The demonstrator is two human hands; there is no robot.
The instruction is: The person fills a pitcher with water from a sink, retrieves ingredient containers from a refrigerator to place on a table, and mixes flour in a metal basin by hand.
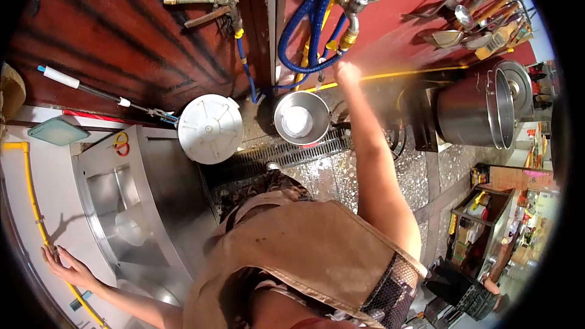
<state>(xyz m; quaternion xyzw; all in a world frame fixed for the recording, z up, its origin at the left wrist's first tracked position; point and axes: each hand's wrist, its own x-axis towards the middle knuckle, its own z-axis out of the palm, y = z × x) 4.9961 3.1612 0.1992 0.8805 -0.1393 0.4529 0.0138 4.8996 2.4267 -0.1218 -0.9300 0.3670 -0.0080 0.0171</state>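
My left hand (67, 267) is at the lower left, on the yellow pipe (31, 198) along the white wall. Its fingers are partly spread beside a small valve fitting. My right hand (347, 74) reaches up to the red wall, its fingers closed just below the brass tap (350, 39). What those fingers hold is too small to make out. Blue hose (298, 24) loops hang beside the tap. Below them, a steel pot (302, 117) stands on the wet floor with something white and round inside.
A lidded white bucket (210, 129) stands left of the pot, near a metal sink unit (177, 189). Large steel pots (472, 106) are at the right, under hanging ladles (448, 38). Another person (460, 289) is at the lower right. A drain grate (268, 157) crosses the floor.
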